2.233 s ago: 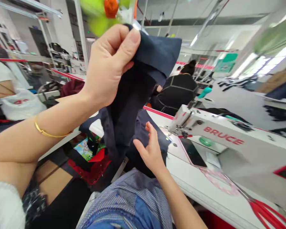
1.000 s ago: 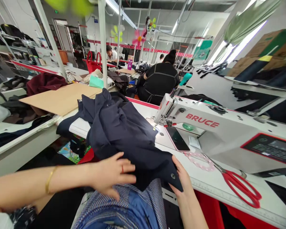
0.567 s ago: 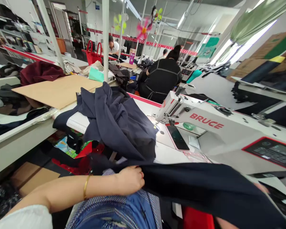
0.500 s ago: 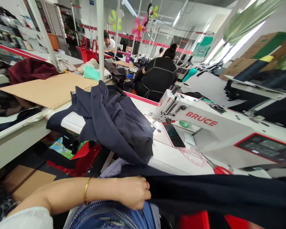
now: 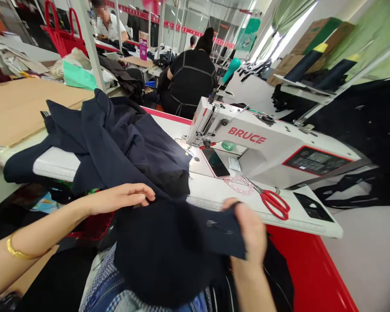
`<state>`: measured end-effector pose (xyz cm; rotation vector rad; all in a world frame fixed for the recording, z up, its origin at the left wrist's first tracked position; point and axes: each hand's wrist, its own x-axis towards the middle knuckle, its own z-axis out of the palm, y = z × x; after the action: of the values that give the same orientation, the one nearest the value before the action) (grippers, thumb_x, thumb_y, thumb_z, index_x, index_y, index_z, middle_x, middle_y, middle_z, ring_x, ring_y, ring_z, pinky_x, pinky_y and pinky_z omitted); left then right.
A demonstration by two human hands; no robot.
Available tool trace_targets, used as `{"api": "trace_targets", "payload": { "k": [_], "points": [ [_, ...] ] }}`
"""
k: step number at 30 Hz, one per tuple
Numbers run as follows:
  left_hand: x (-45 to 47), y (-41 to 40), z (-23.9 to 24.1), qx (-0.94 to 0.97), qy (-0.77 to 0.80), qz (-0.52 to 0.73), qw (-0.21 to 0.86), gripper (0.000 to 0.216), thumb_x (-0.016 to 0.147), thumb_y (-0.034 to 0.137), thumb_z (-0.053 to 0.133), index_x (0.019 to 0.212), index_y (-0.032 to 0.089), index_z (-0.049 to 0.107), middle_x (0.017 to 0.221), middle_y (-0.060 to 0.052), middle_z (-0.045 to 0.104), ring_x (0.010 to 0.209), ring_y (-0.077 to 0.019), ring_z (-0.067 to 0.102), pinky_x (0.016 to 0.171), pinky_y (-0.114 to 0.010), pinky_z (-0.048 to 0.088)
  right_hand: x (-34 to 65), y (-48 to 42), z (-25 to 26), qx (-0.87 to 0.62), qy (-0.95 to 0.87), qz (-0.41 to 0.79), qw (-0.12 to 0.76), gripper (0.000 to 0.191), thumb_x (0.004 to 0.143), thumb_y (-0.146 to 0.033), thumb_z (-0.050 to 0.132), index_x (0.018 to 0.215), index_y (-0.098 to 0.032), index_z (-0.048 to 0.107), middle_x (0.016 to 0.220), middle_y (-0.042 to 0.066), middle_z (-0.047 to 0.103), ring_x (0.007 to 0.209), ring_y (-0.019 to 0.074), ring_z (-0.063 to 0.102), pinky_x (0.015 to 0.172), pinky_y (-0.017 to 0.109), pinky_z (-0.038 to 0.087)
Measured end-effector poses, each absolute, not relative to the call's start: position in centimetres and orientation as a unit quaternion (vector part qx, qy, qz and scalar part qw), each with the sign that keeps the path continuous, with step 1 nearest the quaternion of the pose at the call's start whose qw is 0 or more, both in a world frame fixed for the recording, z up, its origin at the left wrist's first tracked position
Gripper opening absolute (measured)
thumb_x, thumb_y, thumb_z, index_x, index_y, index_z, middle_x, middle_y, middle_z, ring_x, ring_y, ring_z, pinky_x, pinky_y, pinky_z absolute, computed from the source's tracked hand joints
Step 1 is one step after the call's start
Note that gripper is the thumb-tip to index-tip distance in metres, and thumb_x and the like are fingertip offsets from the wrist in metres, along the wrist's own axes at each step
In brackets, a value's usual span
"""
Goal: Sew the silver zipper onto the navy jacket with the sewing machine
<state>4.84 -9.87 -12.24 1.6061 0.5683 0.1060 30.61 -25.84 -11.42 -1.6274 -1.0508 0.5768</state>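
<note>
Navy cloth [image 5: 162,255] runs leftward from the right hand [image 5: 251,229], which grips its end, to the loosely curled left hand [image 5: 121,199], hold unclear.

- The cloth [image 5: 169,255] lies over my lap, my left hand [image 5: 126,199] at its far left edge and my right hand [image 5: 250,229] around its right end.
- Before me, on the table [image 5: 208,188], the heaped garment [image 5: 107,138] lies left of the sewing machine [image 5: 263,134], its right corner by the needle.
- A phone [image 5: 216,162] lies just right of the needle, at the machine's near side.
- Right of the phone comes a looped band [image 5: 238,185], then the scissors [image 5: 274,203], nearer me.
- Left of the garment is a flat board [image 5: 29,106].
- Beyond the table sits a co-worker [image 5: 193,76].
- Far right, behind the machine, thread cones [image 5: 307,63] stand before cartons [image 5: 315,37].
- Far left is a bag [image 5: 65,41].
</note>
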Motion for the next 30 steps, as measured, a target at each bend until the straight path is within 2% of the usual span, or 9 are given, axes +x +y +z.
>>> {"api": "trace_targets", "payload": {
  "k": [3,6,9,11,14,17,24,27,30],
  "points": [
    [5.9,-11.4,-12.4,0.727,0.217,0.103,0.643,0.052,0.083,0.038,0.048,0.131,0.023,0.033,0.137,-0.008,0.037,0.123,-0.0210,0.038,0.101,-0.035,0.031,25.4,-23.1,-13.6,-0.615,-0.509,0.281,0.532,0.037,0.088,-0.044,0.039,0.082,-0.018,0.064,0.076,0.004,0.061,0.069,0.0169,0.056,0.059,0.026,0.043],
    [6.9,-13.2,-12.4,0.757,0.187,0.101,0.618,0.074,0.075,0.034,0.061,0.137,0.025,0.021,0.138,-0.008,0.037,0.124,-0.0213,0.037,0.105,-0.038,0.028,22.8,-22.3,-15.0,-0.561,-0.550,0.295,0.544,0.042,0.093,-0.037,0.027,0.082,-0.018,0.063,0.089,0.006,0.061,0.084,0.0171,0.056,0.076,0.028,0.044],
    [6.9,-14.5,-12.8,0.797,0.217,0.087,0.557,0.088,0.067,0.025,0.067,0.139,0.029,0.016,0.135,-0.006,0.040,0.120,-0.0216,0.041,0.103,-0.038,0.031,22.8,-22.9,-16.1,-0.575,-0.540,0.324,0.522,0.038,0.093,-0.034,0.027,0.082,-0.018,0.060,0.086,0.005,0.060,0.080,0.0152,0.055,0.074,0.027,0.044],
    [6.6,-15.1,-13.5,0.808,0.237,0.090,0.531,0.082,0.069,0.016,0.060,0.138,0.030,0.019,0.132,-0.004,0.044,0.116,-0.0197,0.046,0.100,-0.035,0.034,23.5,-23.7,-16.8,-0.602,-0.527,0.336,0.497,0.029,0.090,-0.032,0.036,0.080,-0.017,0.059,0.077,0.003,0.059,0.071,0.0136,0.055,0.066,0.024,0.045],
    [6.4,-15.8,-14.6,0.780,0.284,0.094,0.549,0.053,0.078,0.014,0.045,0.129,0.027,0.039,0.117,-0.002,0.056,0.103,-0.0160,0.054,0.093,-0.030,0.041,24.5,-25.2,-17.8,-0.631,-0.502,0.335,0.487,0.014,0.083,-0.029,0.051,0.089,-0.019,0.059,0.080,0.002,0.061,0.071,0.0133,0.057,0.064,0.023,0.046],
    [6.3,-16.4,-15.4,0.703,0.334,0.070,0.624,0.028,0.085,0.026,0.043,0.106,0.020,0.059,0.092,-0.001,0.064,0.085,-0.0149,0.058,0.079,-0.025,0.046,25.1,-26.8,-18.4,-0.617,-0.522,0.333,0.486,0.027,0.080,-0.023,0.055,0.107,-0.024,0.055,0.086,0.001,0.063,0.075,0.0140,0.059,0.065,0.024,0.049],
    [6.5,-18.2,-16.6,0.472,0.369,0.098,0.794,0.027,0.077,0.040,0.059,0.079,0.014,0.062,0.077,0.000,0.064,0.073,-0.0115,0.057,0.069,-0.020,0.044,25.5,-27.7,-17.7,-0.541,-0.641,0.288,0.462,0.026,0.081,-0.009,0.046,0.098,-0.025,0.059,0.074,0.000,0.059,0.064,0.0115,0.056,0.054,0.022,0.045],
    [6.8,-18.7,-16.8,0.378,0.392,0.085,0.834,0.030,0.075,0.043,0.061,0.080,0.014,0.062,0.076,-0.001,0.065,0.072,-0.0123,0.058,0.069,-0.022,0.045,25.1,-26.9,-17.1,-0.517,-0.682,0.259,0.449,0.022,0.082,-0.010,0.045,0.093,-0.023,0.059,0.068,-0.001,0.057,0.059,0.0107,0.054,0.051,0.020,0.043],
    [6.2,-18.6,-15.9,0.349,0.476,0.093,0.802,0.037,0.074,0.049,0.060,0.092,0.016,0.061,0.083,-0.003,0.067,0.077,-0.0166,0.061,0.071,-0.026,0.048,24.2,-25.8,-16.5,-0.515,-0.706,0.275,0.401,0.031,0.083,-0.020,0.048,0.114,-0.018,0.050,0.085,0.004,0.065,0.073,0.0140,0.061,0.063,0.023,0.048]
  ]
}}
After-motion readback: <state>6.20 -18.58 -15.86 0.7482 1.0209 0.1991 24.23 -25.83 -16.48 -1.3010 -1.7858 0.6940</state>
